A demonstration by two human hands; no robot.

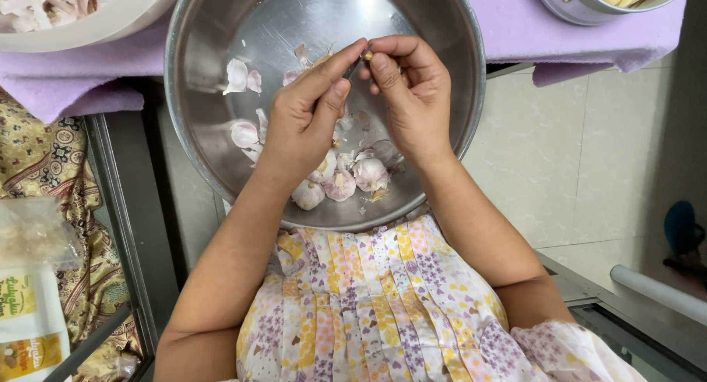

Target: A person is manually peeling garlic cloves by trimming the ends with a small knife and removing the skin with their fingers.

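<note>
Both hands, left hand (305, 121) and right hand (412, 95), are pinching a small pale garlic clove (366, 56) above the steel bowl (213, 29), well inside its rim.

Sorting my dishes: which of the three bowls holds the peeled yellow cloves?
The steel bowl at top right; the big steel one holds skins and unpeeled cloves, the white one scraps.

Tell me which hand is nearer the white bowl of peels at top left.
Left. The left hand lies on the white bowl's side; the right hand is farther away.

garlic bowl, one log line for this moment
left hand + right hand: pinch garlic clove | steel bowl: unpeeled cloves, loose skins
</note>
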